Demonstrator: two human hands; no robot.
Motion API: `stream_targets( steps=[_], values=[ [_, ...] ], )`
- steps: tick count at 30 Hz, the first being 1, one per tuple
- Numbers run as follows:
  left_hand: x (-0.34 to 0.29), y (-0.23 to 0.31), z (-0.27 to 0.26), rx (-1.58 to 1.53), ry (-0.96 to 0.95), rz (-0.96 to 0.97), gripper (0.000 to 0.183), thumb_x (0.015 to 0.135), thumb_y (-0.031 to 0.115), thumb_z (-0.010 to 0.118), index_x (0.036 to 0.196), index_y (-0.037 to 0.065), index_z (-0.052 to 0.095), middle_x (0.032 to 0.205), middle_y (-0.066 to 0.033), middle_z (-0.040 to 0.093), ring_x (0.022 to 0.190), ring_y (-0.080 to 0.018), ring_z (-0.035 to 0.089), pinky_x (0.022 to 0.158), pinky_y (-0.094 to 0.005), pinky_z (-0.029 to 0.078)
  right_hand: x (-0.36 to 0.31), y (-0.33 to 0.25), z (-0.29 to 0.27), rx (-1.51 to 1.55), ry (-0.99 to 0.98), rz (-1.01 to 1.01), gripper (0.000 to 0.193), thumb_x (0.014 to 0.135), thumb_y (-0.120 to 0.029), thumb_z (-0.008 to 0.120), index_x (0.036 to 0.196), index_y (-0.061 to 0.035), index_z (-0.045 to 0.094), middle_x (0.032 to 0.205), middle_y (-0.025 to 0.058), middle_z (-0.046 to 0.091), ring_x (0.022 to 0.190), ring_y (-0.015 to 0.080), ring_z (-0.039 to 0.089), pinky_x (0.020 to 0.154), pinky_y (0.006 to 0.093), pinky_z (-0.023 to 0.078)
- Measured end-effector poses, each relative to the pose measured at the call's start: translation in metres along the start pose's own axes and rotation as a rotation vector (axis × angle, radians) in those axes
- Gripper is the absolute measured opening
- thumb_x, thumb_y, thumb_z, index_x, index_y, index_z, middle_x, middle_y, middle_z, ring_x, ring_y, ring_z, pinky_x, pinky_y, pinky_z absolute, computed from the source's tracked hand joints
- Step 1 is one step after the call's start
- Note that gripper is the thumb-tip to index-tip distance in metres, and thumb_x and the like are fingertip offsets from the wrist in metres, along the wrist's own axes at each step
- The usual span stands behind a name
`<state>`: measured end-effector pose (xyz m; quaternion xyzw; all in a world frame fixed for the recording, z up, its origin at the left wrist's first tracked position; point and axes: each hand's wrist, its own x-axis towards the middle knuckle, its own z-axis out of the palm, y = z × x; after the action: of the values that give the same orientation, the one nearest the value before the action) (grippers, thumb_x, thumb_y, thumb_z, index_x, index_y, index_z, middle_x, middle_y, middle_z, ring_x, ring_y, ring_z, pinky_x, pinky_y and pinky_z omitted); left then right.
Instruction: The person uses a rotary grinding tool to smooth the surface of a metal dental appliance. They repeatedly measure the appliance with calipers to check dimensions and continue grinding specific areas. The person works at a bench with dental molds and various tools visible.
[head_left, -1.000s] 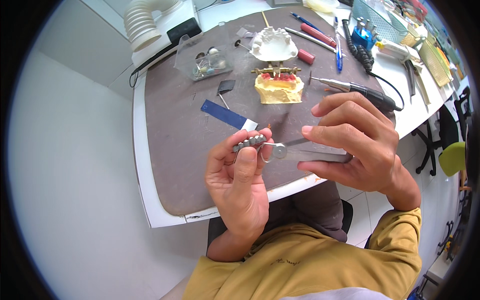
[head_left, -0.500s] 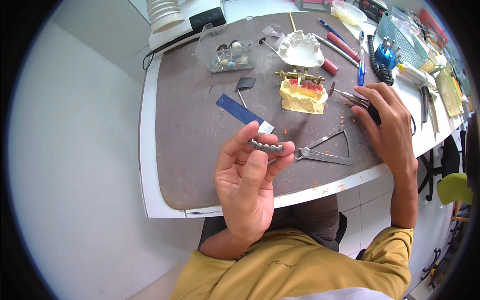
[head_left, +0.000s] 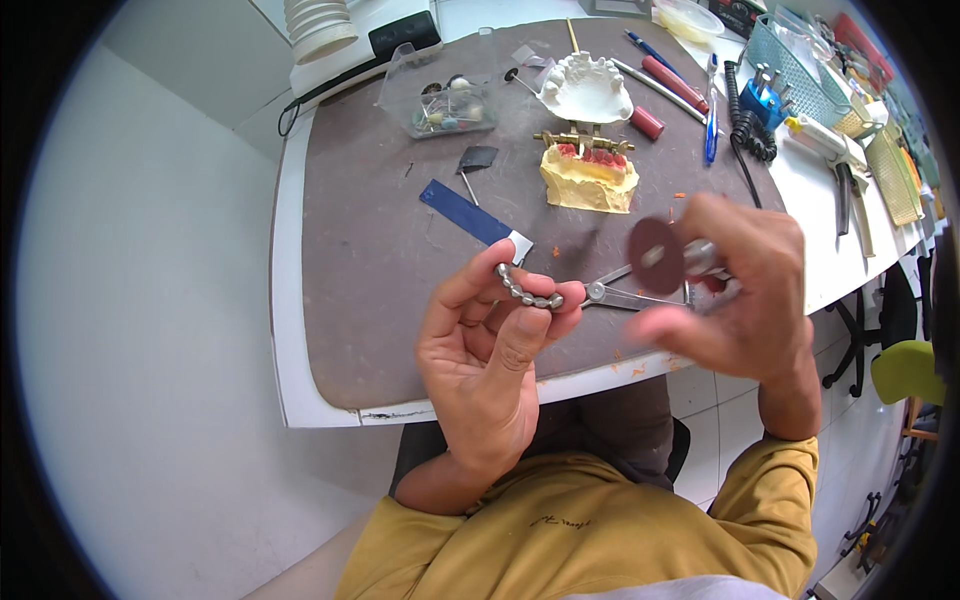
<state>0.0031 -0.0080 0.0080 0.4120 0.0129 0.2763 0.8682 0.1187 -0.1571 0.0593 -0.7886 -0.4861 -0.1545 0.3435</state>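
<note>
Between the fingertips of my left hand [head_left: 490, 350] is a curved metal dental bridge [head_left: 527, 291], a row of joined silver tooth shapes. My right hand [head_left: 745, 285] is raised to its right, blurred by motion, gripping a rotary handpiece [head_left: 703, 258]. A brown cutting disc [head_left: 656, 256] sits on the handpiece's tip, apart from the bridge. Below my hands, a metal caliper [head_left: 610, 293] lies on the mat, partly hidden by both hands. Beyond them stands a yellow dental model [head_left: 590, 186] with red wax teeth, hinged to a white plaster model [head_left: 585, 88].
A clear box [head_left: 440, 110] of small polishing bits stands at the back left. On the brown mat [head_left: 350, 250] lie a blue strip [head_left: 465, 211], a toothbrush [head_left: 712, 120] and orange shavings. A teal basket [head_left: 795, 70] and a blue bur stand [head_left: 765, 100] are at the right.
My right hand has picked the handpiece up off the mat and brought it nearer the left hand. The left hand has tilted the bridge so its curve faces me more.
</note>
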Motion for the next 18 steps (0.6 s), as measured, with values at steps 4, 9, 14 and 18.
stream_targets(
  steps=[4, 9, 14, 18],
  values=[
    [-0.003, -0.003, -0.005, 0.09, -0.002, 0.112, 0.045, 0.083, 0.005, 0.063, 0.124, -0.001, 0.044, 0.101, -0.007, 0.059, 0.09, -0.021, 0.063, 0.082, -0.0306, 0.054, 0.009, -0.015, 0.019, -0.053, -0.03, -0.039, 0.059, 0.052, -0.053, 0.08, 0.058, -0.0047, 0.046, 0.045, 0.0022, 0.04, 0.036, 0.0135, 0.038, 0.038, 0.0276, 0.03],
    [-0.005, -0.003, -0.004, 0.083, -0.014, 0.151, 0.043, 0.083, 0.003, 0.063, 0.122, -0.002, 0.045, 0.102, -0.0068, 0.059, 0.091, -0.0177, 0.061, 0.085, -0.0332, 0.052, 0.009, -0.018, 0.021, -0.044, -0.056, -0.02, 0.053, 0.055, -0.043, 0.081, 0.056, -0.0048, 0.044, 0.046, 0.0051, 0.04, 0.037, 0.0171, 0.039, 0.038, 0.0296, 0.03],
    [-0.005, -0.004, -0.003, 0.107, -0.022, 0.203, 0.042, 0.084, 0.003, 0.063, 0.121, -0.003, 0.045, 0.1, -0.0071, 0.06, 0.093, -0.0168, 0.06, 0.086, -0.0365, 0.052, 0.008, -0.018, 0.022, -0.069, -0.076, -0.045, 0.049, 0.066, -0.048, 0.072, 0.057, -0.0066, 0.048, 0.047, 0.0029, 0.047, 0.038, 0.0208, 0.049, 0.037, 0.0317, 0.034],
    [-0.006, -0.003, -0.006, 0.125, -0.027, 0.201, 0.043, 0.084, 0.004, 0.062, 0.122, -0.002, 0.044, 0.1, -0.009, 0.061, 0.093, -0.023, 0.062, 0.086, -0.0378, 0.052, 0.009, -0.019, 0.021, -0.073, -0.101, -0.047, 0.048, 0.066, -0.048, 0.073, 0.057, -0.0068, 0.049, 0.047, 0.0024, 0.048, 0.038, 0.0203, 0.049, 0.037, 0.0316, 0.034]
  ],
)
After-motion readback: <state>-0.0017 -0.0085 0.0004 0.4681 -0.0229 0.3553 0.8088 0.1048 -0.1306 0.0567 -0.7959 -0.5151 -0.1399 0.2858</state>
